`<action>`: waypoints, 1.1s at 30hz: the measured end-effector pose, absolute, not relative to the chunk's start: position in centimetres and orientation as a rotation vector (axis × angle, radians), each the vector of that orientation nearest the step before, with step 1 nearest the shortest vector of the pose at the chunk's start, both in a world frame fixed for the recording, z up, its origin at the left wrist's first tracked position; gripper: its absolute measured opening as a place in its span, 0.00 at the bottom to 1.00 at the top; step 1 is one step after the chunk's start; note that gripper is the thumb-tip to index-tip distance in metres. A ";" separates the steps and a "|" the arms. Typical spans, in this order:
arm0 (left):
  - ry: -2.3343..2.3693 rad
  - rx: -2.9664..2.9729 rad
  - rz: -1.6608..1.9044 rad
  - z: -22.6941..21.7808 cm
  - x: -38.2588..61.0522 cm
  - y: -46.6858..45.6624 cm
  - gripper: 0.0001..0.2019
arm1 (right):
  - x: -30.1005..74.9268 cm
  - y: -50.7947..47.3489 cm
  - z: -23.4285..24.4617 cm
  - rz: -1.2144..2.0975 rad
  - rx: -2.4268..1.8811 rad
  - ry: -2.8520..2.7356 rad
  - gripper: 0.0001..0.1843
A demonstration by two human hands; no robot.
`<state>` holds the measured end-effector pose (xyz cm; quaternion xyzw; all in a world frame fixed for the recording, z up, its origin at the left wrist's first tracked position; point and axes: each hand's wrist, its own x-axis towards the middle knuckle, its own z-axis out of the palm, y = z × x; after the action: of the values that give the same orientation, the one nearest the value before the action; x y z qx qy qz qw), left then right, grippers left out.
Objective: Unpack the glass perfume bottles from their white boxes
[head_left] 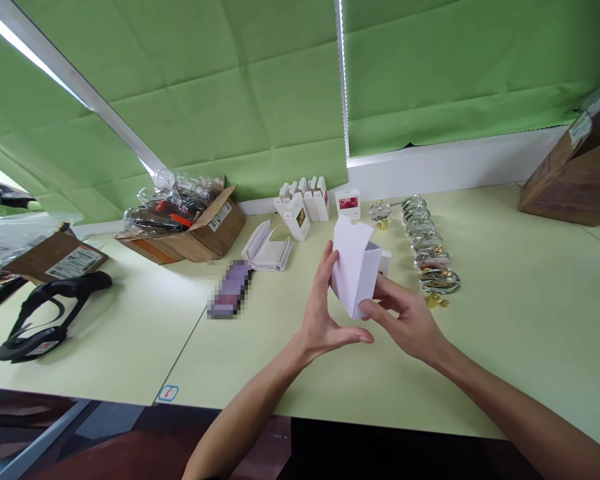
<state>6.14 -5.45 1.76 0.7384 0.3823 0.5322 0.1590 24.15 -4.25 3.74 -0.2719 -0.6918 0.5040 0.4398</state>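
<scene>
A small white cardboard box (356,267) with its top flaps open is held above the pale green table (505,320), between both hands. My left hand (325,313) cups its left side, with the fingers upright along the wall and the thumb under the bottom corner. My right hand (405,317) grips its right and lower side, fingers curled round it.
Behind the box lie a row of round glass bottles with gold caps (430,257), several upright white boxes (305,200), a stack of flat box blanks (267,250) and a purple object (230,290). An open brown carton of bottles (190,223) and a black headset (45,313) are at left; another carton (575,173) far right.
</scene>
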 end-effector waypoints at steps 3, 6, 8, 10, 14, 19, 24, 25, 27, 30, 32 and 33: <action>0.990 1.886 1.521 1.2 7.1 -6.0 0.54 | 23.6 -4.8 2.5 1.004 -0.605 -1.840 0.31; 0.995 1.609 1.594 1.0 7.1 -6.4 0.42 | 23.3 -5.2 2.1 0.777 -0.546 -1.872 0.33; 0.943 1.464 1.594 1.2 6.7 -6.5 0.37 | 23.5 -5.2 2.5 0.701 -0.604 -1.831 0.32; 0.832 1.368 1.501 1.6 6.3 -6.5 0.38 | 23.9 -5.0 3.2 0.711 -0.689 -1.774 0.31; 0.696 1.362 1.345 2.0 6.4 -6.4 0.46 | 24.6 -4.4 4.2 0.877 -0.743 -1.728 0.30; 0.853 1.773 1.640 1.7 6.7 -5.8 0.54 | 24.7 -4.3 4.4 1.137 -0.709 -1.713 0.32; 1.165 2.222 1.694 1.6 6.5 -5.6 0.58 | 24.5 -4.4 4.5 1.344 -0.679 -1.663 0.29; 1.249 2.302 1.708 1.5 6.6 -5.6 0.58 | 24.5 -4.4 4.5 1.371 -0.676 -1.660 0.26; 1.417 2.470 1.732 1.3 6.8 -5.8 0.56 | 24.3 -4.5 4.6 1.409 -0.703 -1.674 0.22; 1.595 2.644 1.705 0.9 7.1 -6.0 0.55 | 23.8 -4.8 4.7 1.410 -0.804 -1.687 0.18; 1.570 2.687 1.703 0.7 7.1 -5.7 0.60 | 23.7 -5.0 4.8 1.391 -0.845 -1.667 0.14; 1.518 2.678 1.726 0.6 7.0 -5.5 0.62 | 23.6 -5.0 4.8 1.382 -0.855 -1.648 0.13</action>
<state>6.97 -5.54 0.64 0.7446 0.4221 0.4800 -0.1925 23.64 -5.00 4.83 -0.3384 -0.6520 0.5466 0.4019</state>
